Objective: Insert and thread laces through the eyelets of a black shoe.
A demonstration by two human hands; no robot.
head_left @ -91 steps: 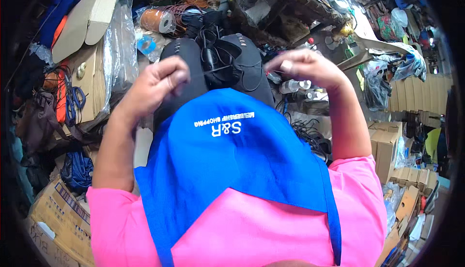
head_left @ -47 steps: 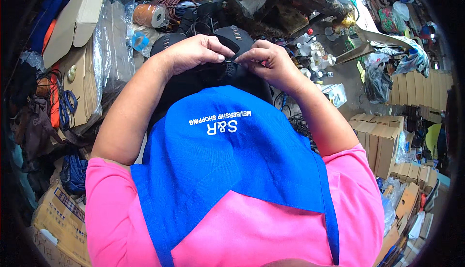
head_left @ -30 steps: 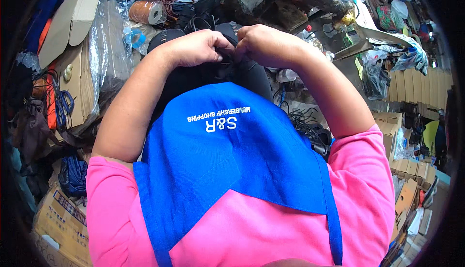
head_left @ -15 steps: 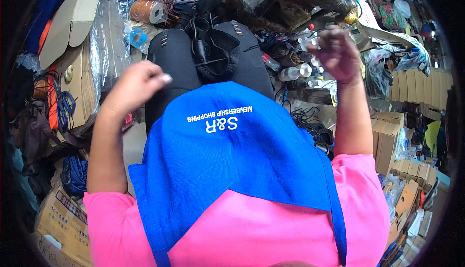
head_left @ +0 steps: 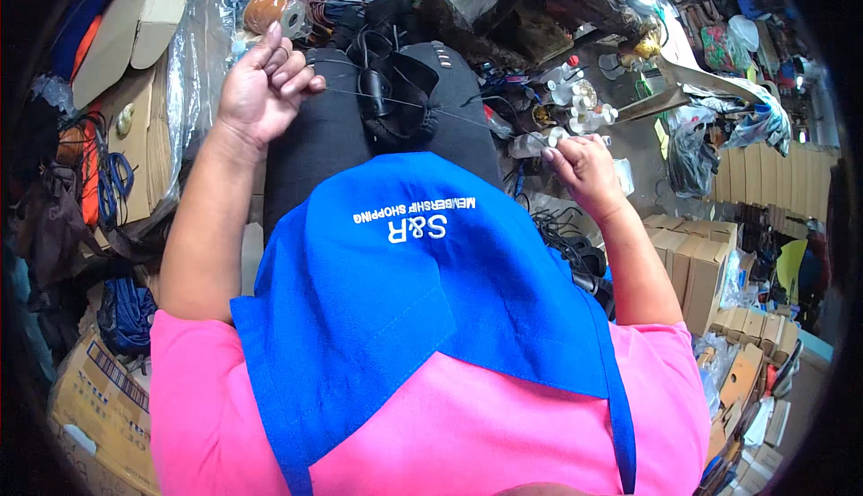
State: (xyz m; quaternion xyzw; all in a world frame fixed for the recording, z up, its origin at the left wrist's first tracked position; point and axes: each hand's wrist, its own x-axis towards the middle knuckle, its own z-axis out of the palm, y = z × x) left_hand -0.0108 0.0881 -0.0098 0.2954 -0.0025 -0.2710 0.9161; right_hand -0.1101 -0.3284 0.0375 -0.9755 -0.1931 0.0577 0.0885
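Observation:
A black shoe or sandal point(head_left: 400, 100), with straps and an opening toward me, is wedged between my knees. Thin thread point(head_left: 463, 118) stretches out from it to both sides. My left hand point(head_left: 267, 91) is raised beside my left knee, palm partly turned up, its fingers curled on the thread. Out to the right and a little lower, my right hand point(head_left: 589, 172) is closed in a pinch on the other end, fingertips facing the shoe. The lines look taut. A blue apron point(head_left: 378, 262) covers my lap below the shoe.
An orange spool point(head_left: 267, 12) lies beyond my left knee. Several small bottles point(head_left: 530, 145) stand to the right, close to my right hand. Flattened cardboard point(head_left: 135, 37) and blue-handled scissors point(head_left: 115, 186) are at the left. Stacked boxes point(head_left: 688, 267) fill the right side.
My left hand has risen and turned palm up; my right hand has come down and inward. The thread now shows drawn out from the shoe to both hands.

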